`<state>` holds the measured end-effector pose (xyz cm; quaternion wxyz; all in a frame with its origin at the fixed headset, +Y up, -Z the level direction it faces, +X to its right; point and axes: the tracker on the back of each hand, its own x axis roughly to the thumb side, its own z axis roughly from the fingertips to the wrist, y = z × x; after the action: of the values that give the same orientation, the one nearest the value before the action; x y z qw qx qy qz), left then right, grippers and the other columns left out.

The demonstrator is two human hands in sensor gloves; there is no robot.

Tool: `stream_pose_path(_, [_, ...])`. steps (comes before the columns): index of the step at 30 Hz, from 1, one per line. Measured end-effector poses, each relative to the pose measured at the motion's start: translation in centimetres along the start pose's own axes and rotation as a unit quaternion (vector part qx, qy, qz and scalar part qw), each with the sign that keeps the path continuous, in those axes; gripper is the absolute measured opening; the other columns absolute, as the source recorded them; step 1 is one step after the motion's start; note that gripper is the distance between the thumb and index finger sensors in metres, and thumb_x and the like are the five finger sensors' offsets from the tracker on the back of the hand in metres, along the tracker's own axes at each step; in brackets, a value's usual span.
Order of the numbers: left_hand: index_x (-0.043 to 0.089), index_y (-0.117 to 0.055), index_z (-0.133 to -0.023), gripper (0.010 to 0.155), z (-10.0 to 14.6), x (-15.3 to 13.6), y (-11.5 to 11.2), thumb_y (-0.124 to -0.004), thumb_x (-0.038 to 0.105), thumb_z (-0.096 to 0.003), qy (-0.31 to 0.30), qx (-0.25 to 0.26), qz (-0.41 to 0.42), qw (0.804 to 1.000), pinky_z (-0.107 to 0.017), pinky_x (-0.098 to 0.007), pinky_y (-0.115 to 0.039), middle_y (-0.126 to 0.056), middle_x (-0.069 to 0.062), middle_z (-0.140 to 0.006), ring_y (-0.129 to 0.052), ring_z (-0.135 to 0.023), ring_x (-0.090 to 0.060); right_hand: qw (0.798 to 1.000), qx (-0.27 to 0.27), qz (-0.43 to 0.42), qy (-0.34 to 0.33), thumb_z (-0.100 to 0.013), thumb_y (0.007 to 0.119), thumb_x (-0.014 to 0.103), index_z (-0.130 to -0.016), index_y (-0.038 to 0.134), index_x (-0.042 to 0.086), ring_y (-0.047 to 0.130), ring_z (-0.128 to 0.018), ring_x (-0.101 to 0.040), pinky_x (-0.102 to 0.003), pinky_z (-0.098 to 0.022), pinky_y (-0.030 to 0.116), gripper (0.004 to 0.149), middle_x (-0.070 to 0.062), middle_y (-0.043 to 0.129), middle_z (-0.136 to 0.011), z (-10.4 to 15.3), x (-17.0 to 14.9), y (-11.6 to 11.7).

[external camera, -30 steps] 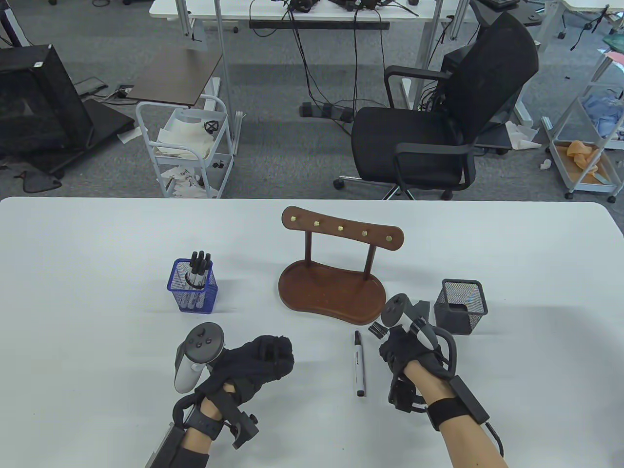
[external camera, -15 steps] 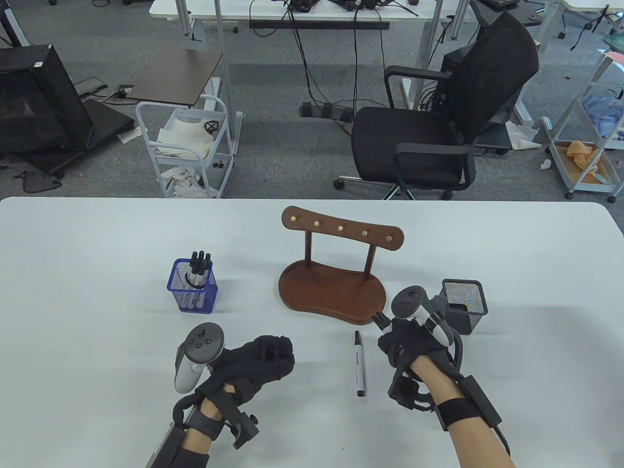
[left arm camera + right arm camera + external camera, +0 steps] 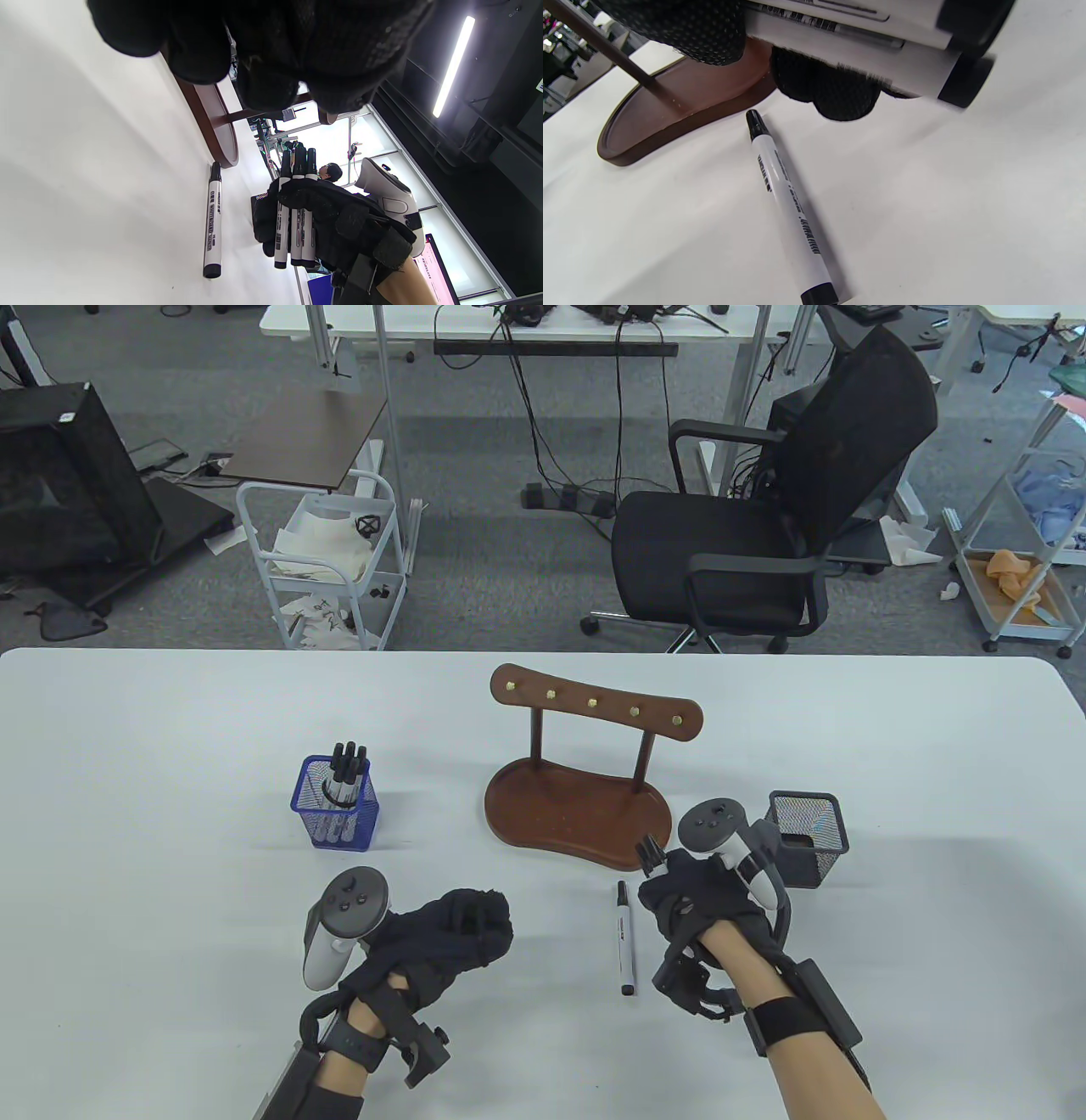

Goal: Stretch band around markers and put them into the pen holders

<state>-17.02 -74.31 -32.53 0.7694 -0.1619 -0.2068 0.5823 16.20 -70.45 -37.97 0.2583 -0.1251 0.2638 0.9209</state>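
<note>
My right hand (image 3: 679, 899) grips a bunch of three white markers with black caps (image 3: 295, 212), seen close up as a markers' bunch (image 3: 865, 29) in the right wrist view; their caps (image 3: 652, 853) stick out toward the wooden stand. One loose marker (image 3: 625, 937) lies on the table just left of that hand, also visible as the loose marker (image 3: 212, 224) and loose marker (image 3: 789, 207). My left hand (image 3: 462, 929) rests curled on the table and holds nothing I can see. A black mesh pen holder (image 3: 806, 836) stands right of my right hand. I see no band.
A blue mesh pen holder (image 3: 338, 806) with several markers stands at the left. A brown wooden stand with a dish base (image 3: 577, 806) and pegs sits mid-table. An office chair (image 3: 764, 517) and a white cart (image 3: 327, 560) are beyond the table's far edge.
My right hand with the marker bunch has shifted left and slightly up, turning so the caps point toward the wooden stand. The left hand and the loose marker have stayed put.
</note>
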Motion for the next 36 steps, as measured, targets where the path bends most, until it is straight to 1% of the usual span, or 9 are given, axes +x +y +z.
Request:
stream_pose_path(2, [0.011, -0.067, -0.101, 0.059, 0.0, 0.0, 0.0, -0.090, 0.034, -0.0529, -0.001, 0.000, 0.002, 1.000, -0.067, -0.063, -0.065, -0.091, -0.007, -0.092, -0.078, -0.091, -0.038, 1.000, 0.011, -0.001, 0.007, -0.054, 0.078, 0.036, -0.089, 0.060, 0.021, 0.095, -0.069, -0.028, -0.054, -0.059, 0.081, 0.042, -0.004, 0.086, -0.085, -0.1, 0.0, 0.4])
stream_pose_path(4, [0.011, -0.067, -0.101, 0.058, 0.0, 0.0, 0.1, -0.090, 0.034, -0.0529, -0.001, 0.001, 0.005, 1.000, -0.067, -0.063, -0.065, -0.091, -0.007, -0.092, -0.078, -0.091, -0.038, 0.999, 0.025, -0.024, 0.025, -0.056, 0.078, 0.035, -0.093, 0.056, 0.022, 0.091, -0.069, -0.028, -0.055, -0.059, 0.079, 0.045, -0.004, 0.082, -0.087, -0.3, 0.0, 1.0])
stream_pose_path(7, [0.011, -0.067, -0.101, 0.058, 0.1, 0.0, 0.1, -0.090, 0.034, -0.0530, 0.000, 0.001, 0.006, 1.000, -0.067, -0.063, -0.065, -0.091, -0.007, -0.092, -0.078, -0.091, -0.038, 0.998, 0.038, -0.008, 0.046, -0.055, 0.080, 0.035, -0.098, 0.053, 0.021, 0.090, -0.069, -0.028, -0.055, -0.059, 0.080, 0.053, -0.004, 0.079, -0.088, -0.5, 0.0, 1.8])
stream_pose_path(9, [0.010, -0.067, -0.101, 0.058, 0.1, 0.0, 0.1, -0.090, 0.034, -0.0531, 0.000, 0.000, 0.007, 1.000, -0.067, -0.063, -0.065, -0.091, -0.008, -0.092, -0.078, -0.091, -0.039, 0.998, 0.015, 0.007, 0.053, -0.053, 0.083, 0.037, -0.100, 0.052, 0.021, 0.091, -0.066, -0.025, -0.052, -0.057, 0.082, 0.059, -0.003, 0.080, -0.087, -0.6, 0.0, 2.4])
stream_pose_path(13, [0.011, -0.067, -0.101, 0.058, 0.1, 0.0, 0.1, -0.090, 0.034, -0.0530, -0.001, -0.002, 0.008, 1.000, -0.067, -0.063, -0.065, -0.091, -0.007, -0.092, -0.078, -0.091, -0.038, 0.997, -0.001, 0.042, 0.061, -0.052, 0.084, 0.037, -0.101, 0.054, 0.018, 0.094, -0.063, -0.023, -0.049, -0.054, 0.084, 0.061, -0.002, 0.082, -0.086, -0.7, 0.3, 3.8])
stream_pose_path(16, [0.011, -0.067, -0.101, 0.058, 0.1, -0.1, 0.1, -0.090, 0.034, -0.0529, -0.003, -0.003, 0.010, 1.000, -0.067, -0.063, -0.065, -0.091, -0.007, -0.092, -0.078, -0.091, -0.038, 0.996, -0.015, 0.057, 0.060, -0.051, 0.085, 0.040, -0.099, 0.060, 0.017, 0.094, -0.061, -0.021, -0.048, -0.053, 0.085, 0.058, -0.002, 0.082, -0.086, -0.8, 0.5, 4.6])
stream_pose_path(21, [0.011, -0.067, -0.101, 0.058, 0.1, -0.1, 0.0, -0.090, 0.034, -0.0530, -0.001, -0.003, 0.014, 1.000, -0.067, -0.063, -0.065, -0.091, -0.007, -0.092, -0.078, -0.091, -0.038, 0.993, -0.049, 0.081, 0.069, -0.049, 0.087, 0.041, -0.098, 0.063, 0.016, 0.095, -0.060, -0.021, -0.047, -0.052, 0.086, 0.060, -0.001, 0.083, -0.084, -0.8, 0.9, 5.5])
stream_pose_path(28, [0.011, -0.066, -0.101, 0.058, 0.0, -0.1, -0.1, -0.090, 0.034, -0.0530, 0.000, -0.003, 0.011, 1.000, -0.067, -0.063, -0.065, -0.091, -0.007, -0.092, -0.078, -0.091, -0.038, 0.986, -0.074, 0.123, 0.086, -0.048, 0.090, 0.042, -0.096, 0.066, 0.019, 0.093, -0.061, -0.020, -0.047, -0.052, 0.085, 0.058, 0.000, 0.080, -0.083, -0.6, 1.6, 6.5])
stream_pose_path(36, [0.011, -0.066, -0.101, 0.058, -0.1, -0.2, -0.2, -0.089, 0.034, -0.0532, 0.001, -0.004, 0.009, 1.000, -0.067, -0.063, -0.065, -0.090, -0.007, -0.092, -0.078, -0.091, -0.038, 0.984, -0.080, 0.131, 0.088, -0.050, 0.086, 0.043, -0.092, 0.067, 0.020, 0.090, -0.061, -0.023, -0.049, -0.053, 0.083, 0.051, -0.002, 0.080, -0.082, -0.2, 1.9, 7.1])
